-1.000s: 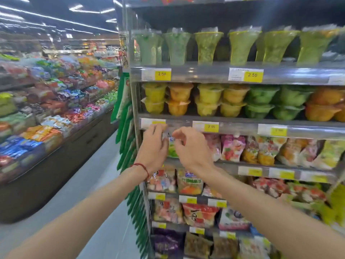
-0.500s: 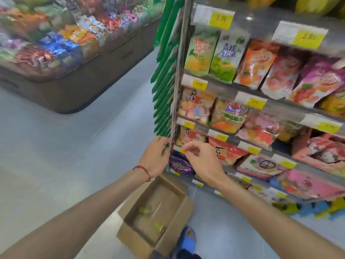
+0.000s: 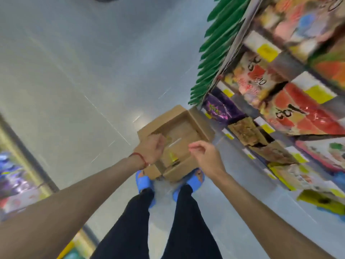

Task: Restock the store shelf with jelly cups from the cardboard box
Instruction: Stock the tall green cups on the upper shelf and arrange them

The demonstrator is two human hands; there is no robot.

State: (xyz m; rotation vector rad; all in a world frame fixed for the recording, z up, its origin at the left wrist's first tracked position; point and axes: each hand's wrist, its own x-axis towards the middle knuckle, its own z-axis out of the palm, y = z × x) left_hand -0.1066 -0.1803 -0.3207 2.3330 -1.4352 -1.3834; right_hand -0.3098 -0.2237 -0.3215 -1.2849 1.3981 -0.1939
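The view had dropped from the upper shelves, where both hands had been working at the price rail a second earlier, to the floor (image 3: 74, 75) at the person's feet. The cardboard box (image 3: 198, 121) sat open at lower centre of the frame, just beside the foot of the store shelf (image 3: 283, 61) on the right and touching the toes of the blue sandals (image 3: 143, 182). The left hand (image 3: 153, 148), with a red cord (image 3: 140, 159) at the wrist, hung over the box's left rim with fingers loosely curled and nothing in them. The right hand (image 3: 207, 156) hovered over the right rim, just as slack and empty. Inside, near the bottom edge, lay a yellow-green shape (image 3: 173, 157), probably one of the remaining jelly cups, though blur hid its outline. The box looked nearly empty, so the restocking seemed close to done; the next move would likely be a reach down for that last stock.
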